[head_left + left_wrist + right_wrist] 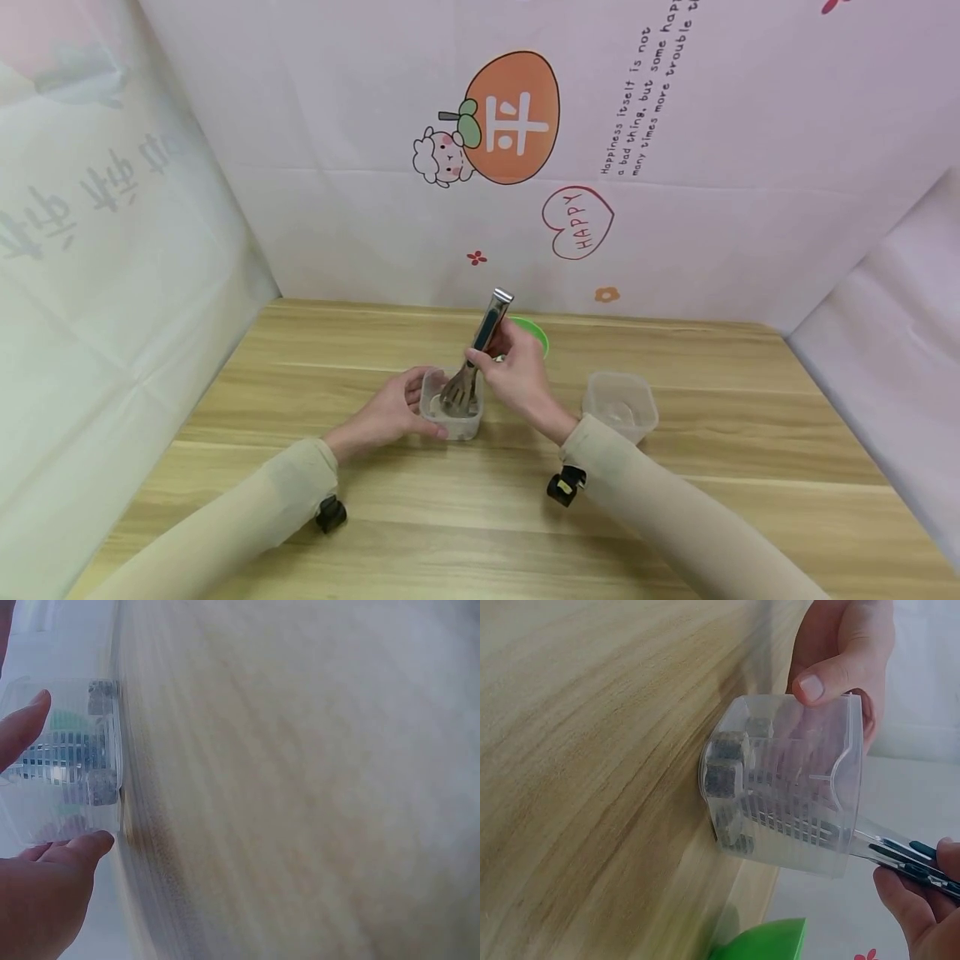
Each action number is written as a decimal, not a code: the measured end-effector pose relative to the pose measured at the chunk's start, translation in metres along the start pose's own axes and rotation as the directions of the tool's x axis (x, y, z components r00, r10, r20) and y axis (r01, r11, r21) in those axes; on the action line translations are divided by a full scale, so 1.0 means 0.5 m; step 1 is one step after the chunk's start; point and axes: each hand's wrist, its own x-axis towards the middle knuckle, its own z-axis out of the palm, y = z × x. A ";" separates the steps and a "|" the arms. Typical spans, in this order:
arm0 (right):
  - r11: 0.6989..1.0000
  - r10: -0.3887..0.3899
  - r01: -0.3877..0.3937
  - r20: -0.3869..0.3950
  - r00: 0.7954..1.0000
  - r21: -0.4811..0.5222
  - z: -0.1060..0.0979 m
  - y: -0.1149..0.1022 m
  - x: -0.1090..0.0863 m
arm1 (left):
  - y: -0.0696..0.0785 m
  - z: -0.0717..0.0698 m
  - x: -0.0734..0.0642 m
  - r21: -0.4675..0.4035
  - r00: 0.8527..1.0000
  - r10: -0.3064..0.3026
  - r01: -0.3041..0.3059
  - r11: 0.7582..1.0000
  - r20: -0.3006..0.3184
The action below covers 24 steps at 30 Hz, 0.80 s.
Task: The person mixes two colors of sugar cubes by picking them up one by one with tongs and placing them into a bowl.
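A clear plastic container (461, 430) stands on the wooden table, gripped by my left hand (388, 412), with the thumb on the near side and fingers around the far left side. In my right hand (521, 377) is a pair of metal tongs (489, 327) with dark grips and slotted heads. The tongs slant down, their heads inside the container. Several grey speckled cubes (724, 778) lie at the container's bottom in the right wrist view, close to the slotted ends. I cannot tell whether a cube is between the tong heads.
A second clear container (624, 404) stands to the right, beside my right forearm. Behind my right hand is a green bowl (532, 332), partly hidden. Printed cloth walls (360, 242) rise at the table's back and both sides.
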 end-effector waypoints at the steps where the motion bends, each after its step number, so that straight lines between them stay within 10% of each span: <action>1: 1.000 -0.001 0.001 -0.001 1.000 -0.001 0.000 0.000 0.000 | 0.001 0.000 0.000 0.000 1.000 0.001 -0.001 1.000 0.001; 24: 0.993 -0.001 0.011 -0.077 0.997 0.120 -0.035 -0.032 0.015 | 0.004 0.002 -0.002 -0.032 1.000 -0.016 0.016 0.999 0.005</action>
